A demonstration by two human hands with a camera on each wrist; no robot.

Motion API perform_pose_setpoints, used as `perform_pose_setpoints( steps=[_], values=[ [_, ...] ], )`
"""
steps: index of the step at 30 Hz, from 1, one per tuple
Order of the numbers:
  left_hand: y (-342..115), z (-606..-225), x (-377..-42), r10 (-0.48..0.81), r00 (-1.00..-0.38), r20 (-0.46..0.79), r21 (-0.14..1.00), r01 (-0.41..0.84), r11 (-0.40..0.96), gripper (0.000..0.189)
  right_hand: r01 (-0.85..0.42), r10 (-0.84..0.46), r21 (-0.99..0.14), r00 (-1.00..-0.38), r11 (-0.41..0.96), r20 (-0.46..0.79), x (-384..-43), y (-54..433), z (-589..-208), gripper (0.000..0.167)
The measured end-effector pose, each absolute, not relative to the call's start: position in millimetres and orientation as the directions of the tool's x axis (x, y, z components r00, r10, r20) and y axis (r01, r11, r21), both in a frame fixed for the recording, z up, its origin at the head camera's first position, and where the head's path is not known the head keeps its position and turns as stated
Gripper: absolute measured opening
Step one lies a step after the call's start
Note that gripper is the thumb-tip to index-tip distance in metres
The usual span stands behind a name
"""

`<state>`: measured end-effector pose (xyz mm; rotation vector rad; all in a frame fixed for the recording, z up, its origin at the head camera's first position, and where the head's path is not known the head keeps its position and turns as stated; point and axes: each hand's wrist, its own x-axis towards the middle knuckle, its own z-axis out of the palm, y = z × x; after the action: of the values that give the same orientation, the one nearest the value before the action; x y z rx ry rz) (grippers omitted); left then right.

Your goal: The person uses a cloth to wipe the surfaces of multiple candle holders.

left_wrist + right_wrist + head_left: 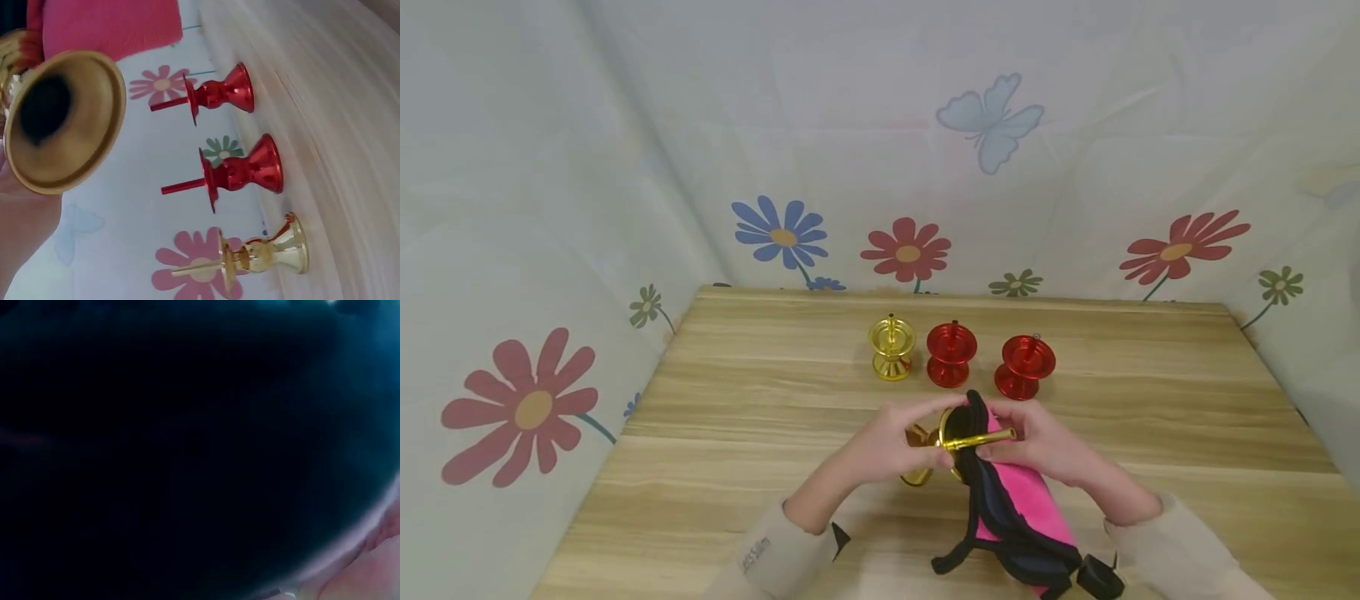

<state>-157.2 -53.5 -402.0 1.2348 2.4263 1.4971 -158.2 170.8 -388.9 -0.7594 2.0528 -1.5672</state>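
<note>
My left hand (883, 446) grips a gold metal candle holder (981, 440), which lies tilted on its side with its thin tube pointing right. In the left wrist view the hollow underside of its flared base (97, 137) faces the camera. My right hand (1045, 442) holds a pink cloth pouch (1033, 500) with black trim and a dark lining, its edge against the holder's dish. Dark, blurred material fills most of the right wrist view, with part of the right hand (375, 562) at the lower right corner.
Beyond the hands, another gold holder (892, 346), a red holder (951, 354) and a second red holder (1025, 367) stand upright in a row on the wooden table (737, 400). A black buckle (1099, 577) hangs by the pouch. Flower-printed cloth (850, 167) encloses the table.
</note>
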Motion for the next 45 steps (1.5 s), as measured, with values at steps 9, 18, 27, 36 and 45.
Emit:
perform_pose_setpoints(
  steps=[9, 18, 27, 36, 45],
  values=[
    [-44, -424, -151, 0.436, -0.692, 0.575, 0.616, 0.717, 0.326, 0.062, -0.045, -0.554, -0.984, -0.83, 0.17, -0.058, -160, 170, -392, 0.04],
    [-44, -416, -148, 0.472, -0.706, 0.529, 0.624, 0.7, 0.348, 0.075, -0.022, -0.554, -0.984, -0.829, 0.18, -0.082, -159, 170, -393, 0.045],
    [-50, -408, -153, 0.593, -0.677, 0.435, 0.727, 0.653, 0.212, 0.076, -0.207, -0.635, -0.941, -0.773, 0.268, -0.01, -159, 174, -385, 0.041],
    [-50, -409, -153, 0.593, -0.713, 0.374, 0.791, 0.579, 0.197, 0.075, -0.283, -0.636, -0.909, -0.772, 0.308, 0.025, -165, 176, -381, 0.04],
    [-45, -416, -148, 0.581, -0.69, 0.431, 0.657, 0.682, 0.322, 0.087, -0.183, -0.535, -0.955, -0.844, 0.232, 0.032, -165, 174, -382, 0.038]
  ],
)
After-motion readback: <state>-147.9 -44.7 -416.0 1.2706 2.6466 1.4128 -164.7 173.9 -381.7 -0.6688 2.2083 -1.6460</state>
